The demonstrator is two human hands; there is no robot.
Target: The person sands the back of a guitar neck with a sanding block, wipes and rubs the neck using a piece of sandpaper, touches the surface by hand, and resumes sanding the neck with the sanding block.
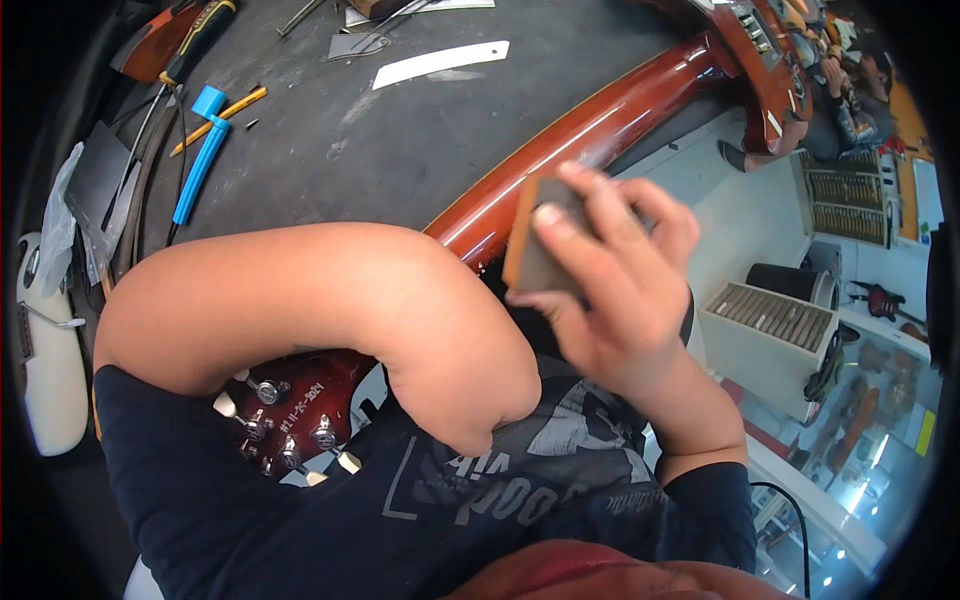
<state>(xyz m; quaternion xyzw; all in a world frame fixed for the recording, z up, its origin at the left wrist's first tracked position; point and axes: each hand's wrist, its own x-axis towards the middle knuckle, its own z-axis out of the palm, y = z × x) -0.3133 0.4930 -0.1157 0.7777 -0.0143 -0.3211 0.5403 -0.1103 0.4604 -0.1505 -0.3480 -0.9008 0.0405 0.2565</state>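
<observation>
In my right hand [630,270] is a flat block with a grey face and brown edge, which looks like a sanding block [540,235], gripped between thumb and fingers. It is over or against a glossy red-brown guitar neck [590,125]; motion blur hides whether it touches. The guitar's headstock [295,400], dark red with metal tuners and cream buttons, shows below my left arm, near my shirt. My left hand [455,360] bends down across the neck, its fingers out of sight. The guitar's body [750,60] lies at the far right.
On the dark bench [300,130] are a blue string winder [203,165], a yellow pencil [222,118], a screwdriver [200,40] and a white strip [440,64]. A white tool [55,370] lies far left. Right: a drawer box [770,315], a glass case [860,420] and another person [850,100].
</observation>
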